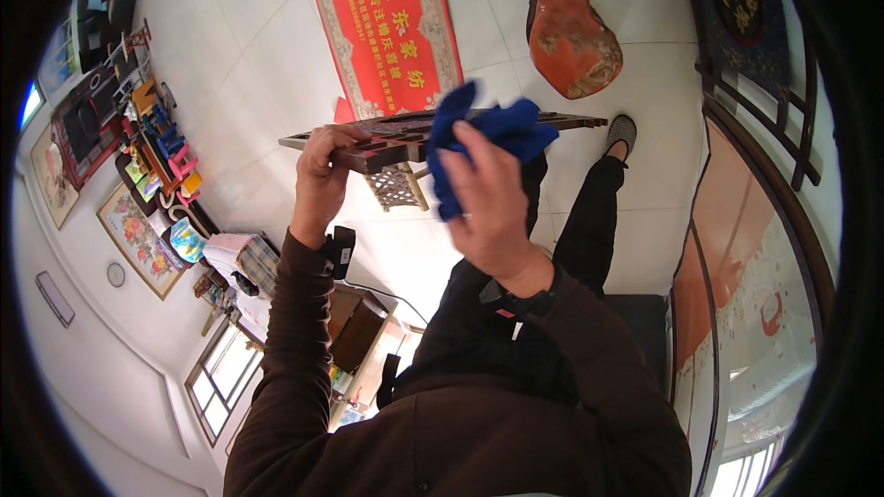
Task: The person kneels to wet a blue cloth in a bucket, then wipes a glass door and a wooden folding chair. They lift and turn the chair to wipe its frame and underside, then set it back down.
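Note:
My left hand (323,172) grips the near left corner of a dark wooden lattice panel (387,152), which is seen almost edge-on from above. Bunched in my right hand (494,210) is a blue cloth (514,125), lying over the panel's near side and hiding its middle. The right hand and part of the cloth are blurred. Under the panel shows a woven seat or basket (394,188) with pale poles, partly covered. Both wrists wear dark bands.
A red mat with writing (387,31) lies on the tiled floor (255,83) beyond the panel. Right of it sits a reddish-brown polished block (577,48). My shoe (621,132) is near the panel's right end. A glossy panelled cabinet (735,221) stands right; cluttered furniture lines the left.

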A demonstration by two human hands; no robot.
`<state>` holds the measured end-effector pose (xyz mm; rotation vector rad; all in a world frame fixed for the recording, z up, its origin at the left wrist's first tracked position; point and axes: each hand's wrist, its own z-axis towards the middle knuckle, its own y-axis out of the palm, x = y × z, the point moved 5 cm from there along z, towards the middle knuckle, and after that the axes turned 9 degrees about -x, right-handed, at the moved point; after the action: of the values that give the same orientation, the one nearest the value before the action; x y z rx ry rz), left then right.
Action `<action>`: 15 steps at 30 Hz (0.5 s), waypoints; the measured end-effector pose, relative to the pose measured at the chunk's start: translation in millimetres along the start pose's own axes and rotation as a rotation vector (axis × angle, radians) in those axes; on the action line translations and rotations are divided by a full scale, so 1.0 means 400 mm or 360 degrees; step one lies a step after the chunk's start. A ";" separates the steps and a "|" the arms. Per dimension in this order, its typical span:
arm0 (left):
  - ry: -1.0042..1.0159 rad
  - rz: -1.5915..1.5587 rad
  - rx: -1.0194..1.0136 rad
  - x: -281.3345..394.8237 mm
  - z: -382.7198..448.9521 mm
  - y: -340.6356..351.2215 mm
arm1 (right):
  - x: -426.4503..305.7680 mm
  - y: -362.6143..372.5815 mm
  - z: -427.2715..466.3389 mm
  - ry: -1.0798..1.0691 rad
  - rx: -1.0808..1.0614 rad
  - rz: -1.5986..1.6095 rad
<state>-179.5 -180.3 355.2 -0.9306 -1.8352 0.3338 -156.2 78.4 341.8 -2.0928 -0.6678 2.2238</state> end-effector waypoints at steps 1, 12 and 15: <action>0.0002 0.0026 0.0009 0.004 0.005 0.001 | -0.014 0.022 0.008 -0.0026 -0.0219 -0.0173; -0.0104 -0.0207 0.0066 -0.001 0.007 0.028 | 0.079 -0.009 0.051 -0.0419 0.0005 -0.0485; -0.0127 -0.0270 0.0095 0.009 0.025 0.026 | 0.064 -0.066 0.041 -0.0439 -0.0022 -0.0045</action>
<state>-184.1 -168.9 346.8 -0.7239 -1.9519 0.3218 -182.0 105.2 325.9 -1.7848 -0.7205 2.5237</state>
